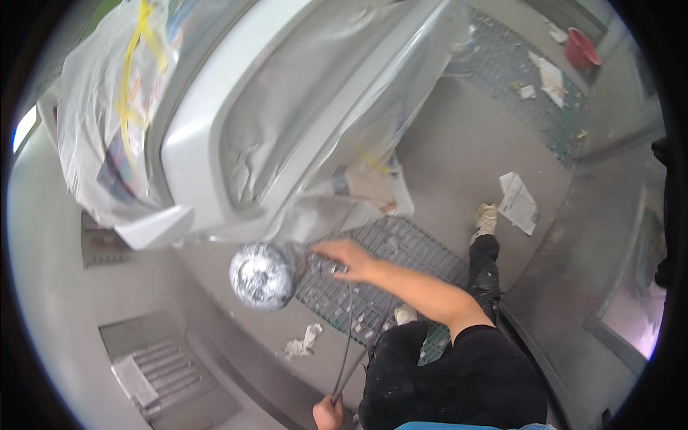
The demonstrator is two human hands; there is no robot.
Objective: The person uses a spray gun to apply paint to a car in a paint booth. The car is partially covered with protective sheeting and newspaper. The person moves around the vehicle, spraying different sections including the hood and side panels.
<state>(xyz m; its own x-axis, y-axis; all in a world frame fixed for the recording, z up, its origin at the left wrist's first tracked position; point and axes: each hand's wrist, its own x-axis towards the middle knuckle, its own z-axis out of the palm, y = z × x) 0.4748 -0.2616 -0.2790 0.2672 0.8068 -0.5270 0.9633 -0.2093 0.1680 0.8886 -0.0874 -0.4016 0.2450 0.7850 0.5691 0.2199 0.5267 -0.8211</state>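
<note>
My right hand (pixel 342 259) is wrapped round a metal spray gun (pixel 322 263) with a foil-covered cup (pixel 261 278) on its left side. The gun is just below the lower edge of a large light grey vehicle panel (pixel 190 158), which has clear plastic sheeting (pixel 100 115) and yellow tape (pixel 129 72) around it. A grey hose (pixel 349 322) hangs from the gun down to my left hand (pixel 328 412), which is closed round it at the bottom of the view.
Metal floor grates (pixel 387 244) lie under my feet, with paper scraps (pixel 517 204) and crumpled tissue (pixel 304 342) on the floor. A red bucket (pixel 579 50) stands at the upper right. A metal wall (pixel 602 236) runs along the right; vents (pixel 165 369) are at the left.
</note>
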